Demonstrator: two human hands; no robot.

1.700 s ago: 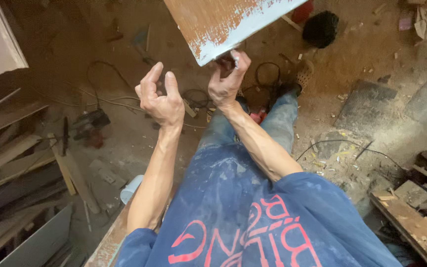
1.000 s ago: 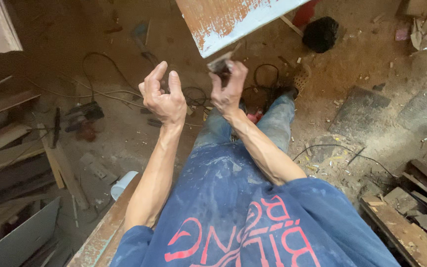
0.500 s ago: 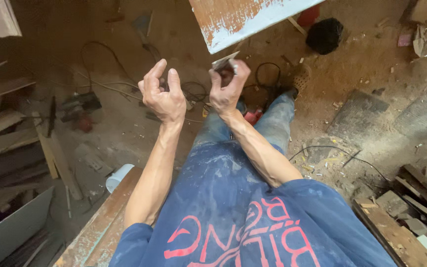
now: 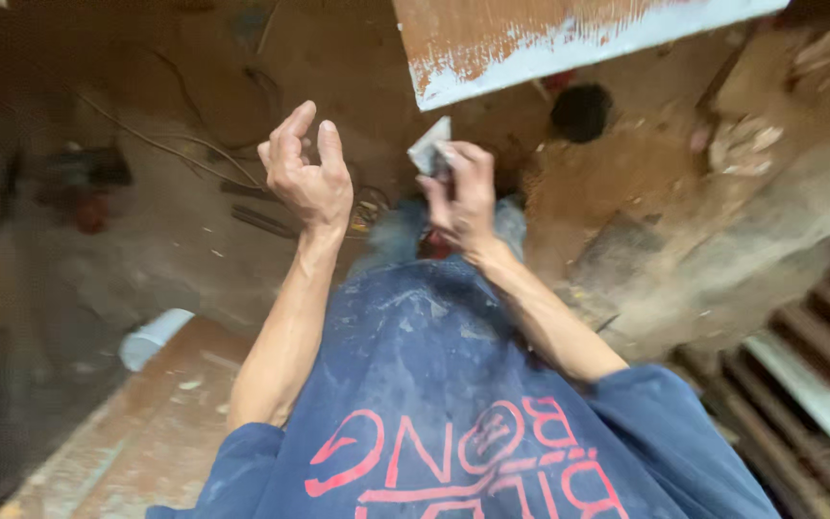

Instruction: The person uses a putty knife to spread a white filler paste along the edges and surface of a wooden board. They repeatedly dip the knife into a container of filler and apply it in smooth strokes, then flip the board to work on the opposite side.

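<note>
Two bare arms came up out of a dusty blue shirt [image 4: 434,384] with red lettering, and everything else took its place from the white-edged wooden board [image 4: 549,43] at the top of the view. Nearest the camera, well below that board, the shirt filled the lower middle, and a pale wooden plank [image 4: 136,442] lay off to the shirt's lower left with a short white tube [image 4: 154,338] at its far end. Further out, the left hand [image 4: 305,178] was raised, down and to the left of the board's corner: fingers curled and spread apart, gripping nothing, touching nothing. The right hand [image 4: 463,197] sat directly under the board's lower-left corner, its fingers pinched shut on a small grey scrap [image 4: 431,149], likely sandpaper. That scrap stuck up from the fingertips, just beneath the board's painted edge; whether it touched was too blurred to call. Beyond the hands, below the board, a dark round object [image 4: 581,112] rested on the sawdust floor [image 4: 626,183], and cables [image 4: 146,139] trailed away to the board's left. Wooden slats [image 4: 818,375] lay far down to the right.
</note>
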